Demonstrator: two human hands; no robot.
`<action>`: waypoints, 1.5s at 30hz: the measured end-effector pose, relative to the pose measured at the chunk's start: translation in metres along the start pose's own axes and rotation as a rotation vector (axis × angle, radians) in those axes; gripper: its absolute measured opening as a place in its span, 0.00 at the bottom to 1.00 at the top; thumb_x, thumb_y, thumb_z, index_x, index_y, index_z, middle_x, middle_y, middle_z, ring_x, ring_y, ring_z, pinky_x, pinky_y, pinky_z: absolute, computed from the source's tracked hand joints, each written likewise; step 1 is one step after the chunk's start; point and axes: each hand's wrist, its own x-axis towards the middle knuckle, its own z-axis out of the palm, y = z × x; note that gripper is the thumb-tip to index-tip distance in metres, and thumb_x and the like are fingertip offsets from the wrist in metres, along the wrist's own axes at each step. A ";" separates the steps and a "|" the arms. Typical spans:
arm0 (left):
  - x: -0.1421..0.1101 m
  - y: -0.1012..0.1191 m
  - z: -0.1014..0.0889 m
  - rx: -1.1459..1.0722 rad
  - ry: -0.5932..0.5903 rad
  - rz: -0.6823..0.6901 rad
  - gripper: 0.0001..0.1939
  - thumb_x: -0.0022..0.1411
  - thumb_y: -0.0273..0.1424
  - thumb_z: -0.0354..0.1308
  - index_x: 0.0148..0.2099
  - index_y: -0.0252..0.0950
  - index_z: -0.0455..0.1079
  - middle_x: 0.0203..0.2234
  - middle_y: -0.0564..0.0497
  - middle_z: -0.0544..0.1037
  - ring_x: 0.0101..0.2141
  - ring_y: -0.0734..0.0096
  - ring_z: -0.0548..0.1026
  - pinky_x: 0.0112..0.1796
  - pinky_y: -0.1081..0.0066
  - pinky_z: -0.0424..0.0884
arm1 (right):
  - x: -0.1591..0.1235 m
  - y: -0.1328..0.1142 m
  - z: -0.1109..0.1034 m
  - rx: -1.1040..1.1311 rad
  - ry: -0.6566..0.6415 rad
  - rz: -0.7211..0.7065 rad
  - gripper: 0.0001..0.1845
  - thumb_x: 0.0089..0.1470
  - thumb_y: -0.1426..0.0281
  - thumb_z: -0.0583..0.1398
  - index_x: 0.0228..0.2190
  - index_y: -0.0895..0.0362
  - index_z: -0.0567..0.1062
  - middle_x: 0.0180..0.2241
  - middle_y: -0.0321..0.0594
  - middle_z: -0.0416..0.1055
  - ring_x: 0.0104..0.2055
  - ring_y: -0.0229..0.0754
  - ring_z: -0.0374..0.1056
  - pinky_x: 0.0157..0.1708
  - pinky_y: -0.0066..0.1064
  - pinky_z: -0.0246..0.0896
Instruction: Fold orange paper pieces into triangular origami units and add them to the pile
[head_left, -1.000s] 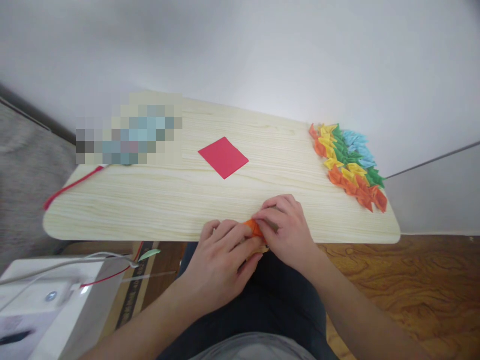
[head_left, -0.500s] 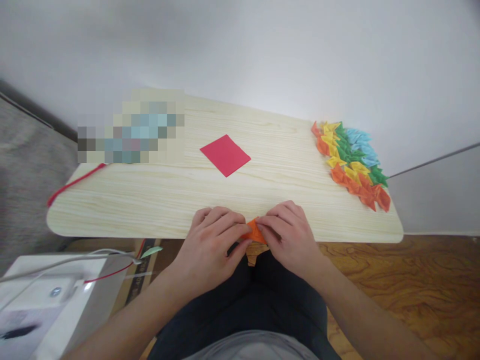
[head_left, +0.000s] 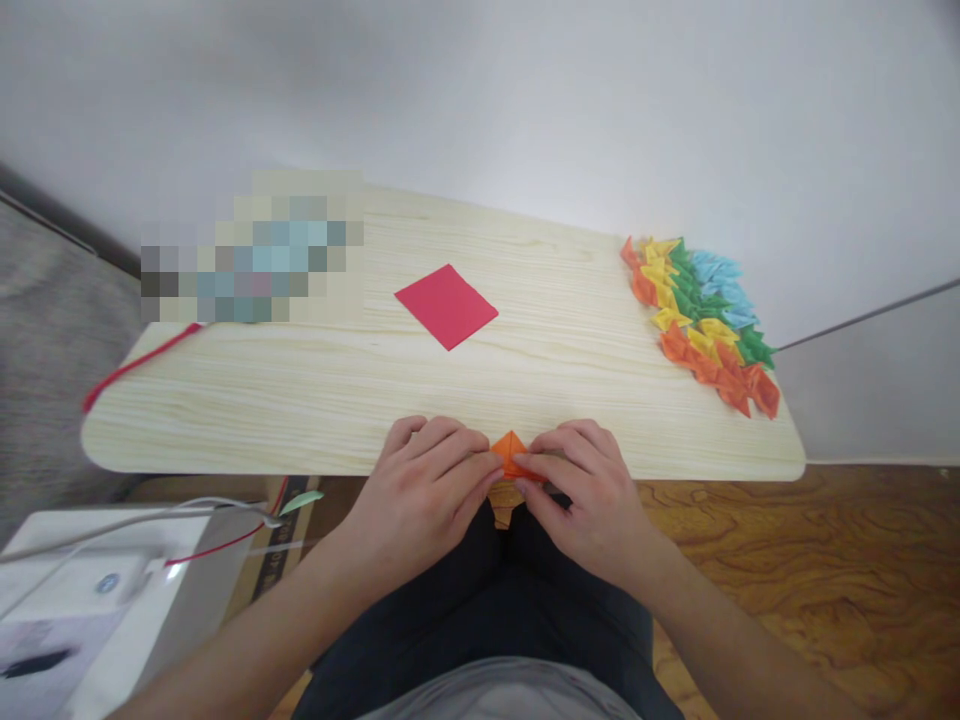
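Between my hands, at the front edge of the wood-grain table (head_left: 315, 420), is a small folded piece of orange origami paper (head_left: 511, 448) with its pointed tip facing away from me. My left hand (head_left: 431, 490) pinches its left side between thumb and fingers. From the other side, my right hand (head_left: 589, 490) has its fingertips closed on the right part of the paper. The fingers cover both side corners. Farther back lies a flat red square of paper (head_left: 448, 308), turned like a diamond.
At the table's right end sits a cluster of folded paper pieces (head_left: 705, 320) in orange, yellow, green and blue. A pixelated patch hides something at the back left, with a red cord (head_left: 142, 365) beside it. A white cabinet (head_left: 187, 600) with cables stands lower left.
My right fingers have shifted slightly along the orange paper, and more of its pointed top and centre crease shows. The red square lies as before.
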 end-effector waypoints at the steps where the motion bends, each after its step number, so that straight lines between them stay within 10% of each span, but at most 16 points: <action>1: 0.000 0.000 0.001 0.005 0.007 0.001 0.06 0.71 0.29 0.59 0.47 0.42 0.77 0.43 0.50 0.83 0.45 0.60 0.75 0.49 0.56 0.64 | 0.001 0.000 0.000 0.002 -0.004 0.006 0.07 0.62 0.69 0.66 0.43 0.53 0.81 0.43 0.40 0.79 0.47 0.47 0.68 0.50 0.47 0.65; 21: 0.004 0.000 0.009 -0.026 0.053 -0.075 0.05 0.71 0.30 0.59 0.44 0.42 0.77 0.40 0.51 0.82 0.43 0.60 0.74 0.47 0.55 0.63 | -0.001 -0.012 0.007 -0.007 0.088 0.253 0.03 0.62 0.71 0.66 0.36 0.51 0.82 0.36 0.38 0.76 0.44 0.48 0.67 0.44 0.44 0.60; 45: -0.002 -0.002 0.014 0.057 0.166 -0.048 0.12 0.68 0.25 0.60 0.49 0.44 0.78 0.46 0.53 0.84 0.47 0.58 0.75 0.50 0.52 0.63 | -0.005 -0.016 0.014 -0.233 0.120 0.153 0.16 0.62 0.74 0.62 0.48 0.46 0.82 0.48 0.37 0.78 0.52 0.52 0.65 0.52 0.48 0.55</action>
